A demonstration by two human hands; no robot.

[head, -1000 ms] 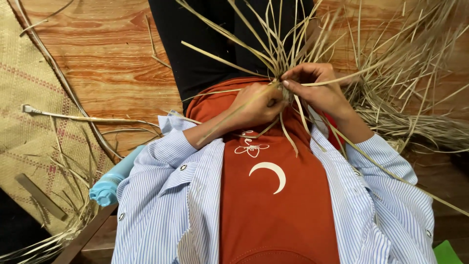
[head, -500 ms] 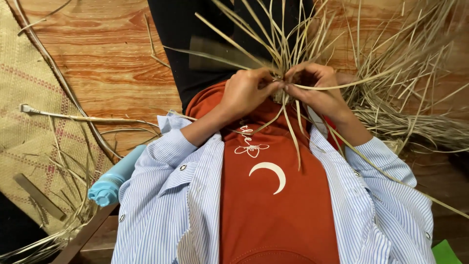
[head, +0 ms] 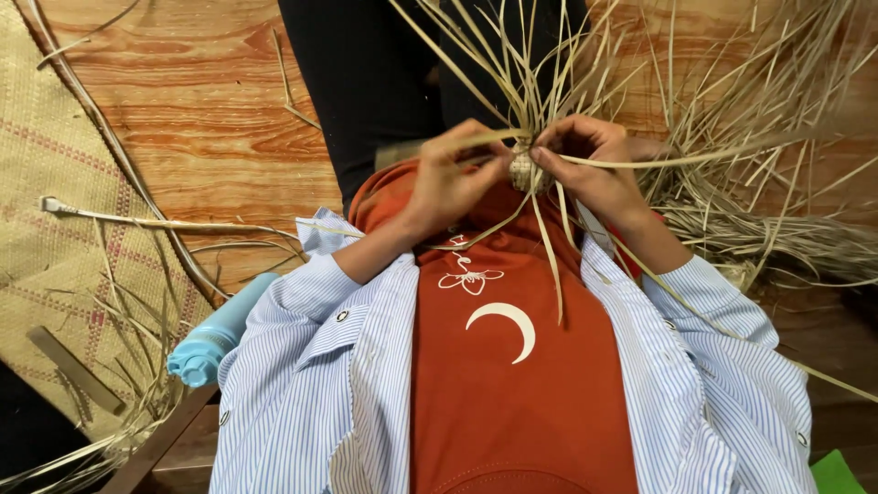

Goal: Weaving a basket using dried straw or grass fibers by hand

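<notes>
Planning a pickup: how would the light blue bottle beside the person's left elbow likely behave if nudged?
The blue bottle lies on its side and looks round, so it would probably roll. Its surface looks smooth, perhaps slippery. It seems rigid, unlike the loose straw strips nearby.

A small woven straw knot (head: 521, 170), pale tan and tightly plaited, sits above an orange shirtfront, long dry straw strands (head: 512, 73) fanning upward and outward from it, several trailing down.

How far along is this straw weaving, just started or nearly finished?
Early, it seems. Done: only a small woven knot shows between the hands. In hand: the left hand and right hand pinch strips at that knot. Left: most long straw strips fan out loose and unwoven, and a heap of straw lies on the floor.
</notes>
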